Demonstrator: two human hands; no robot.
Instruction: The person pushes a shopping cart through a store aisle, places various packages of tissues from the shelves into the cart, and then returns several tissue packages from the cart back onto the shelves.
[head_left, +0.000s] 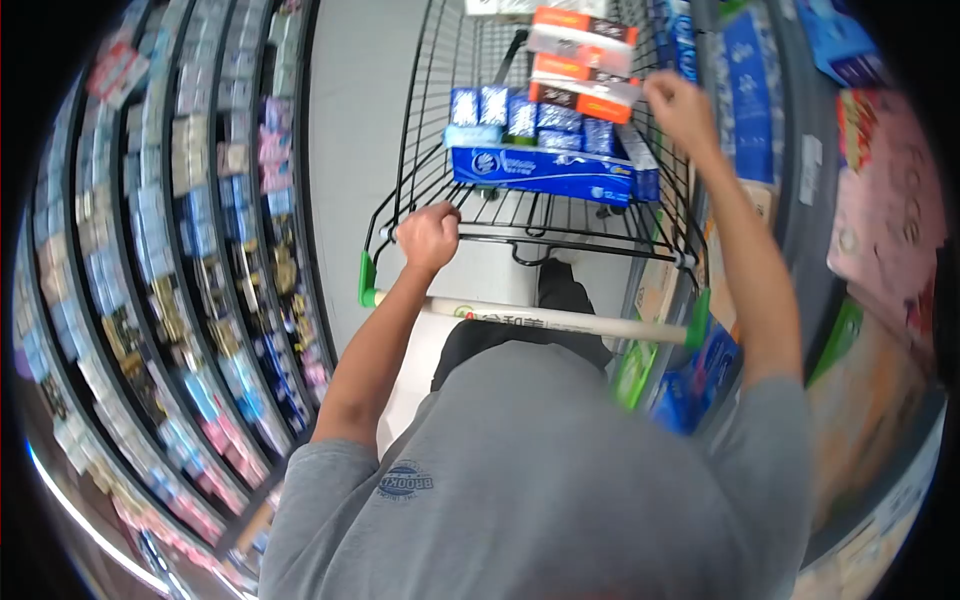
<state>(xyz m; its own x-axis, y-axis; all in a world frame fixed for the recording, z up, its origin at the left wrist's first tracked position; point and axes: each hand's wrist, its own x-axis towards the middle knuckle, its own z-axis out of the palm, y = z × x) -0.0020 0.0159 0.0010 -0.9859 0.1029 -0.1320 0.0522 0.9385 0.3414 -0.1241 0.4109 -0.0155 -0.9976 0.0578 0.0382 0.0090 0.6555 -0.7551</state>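
Note:
A black wire shopping cart [403, 140] with a pale handlebar [590, 322] and green end caps stands in front of me. My left hand [428, 238] is closed at the cart's near wire rim, its forearm crossing over the handlebar. At the cart's right side, my right hand [677, 108] is raised with curled fingers, close to orange-and-white packs [582, 88]; whether it grips anything is hidden. Below these packs in the basket sits a blue carton [540, 172] holding several shiny blue packets [557, 117]. A light blue pack [470, 136] lies at its left.
Tall shelves full of small packaged goods [190, 230] line the left. Along the right, close to the cart, are large blue packs [745, 80] and a pink pack [890, 200]. Grey floor [350, 100] shows between the left shelves and the cart.

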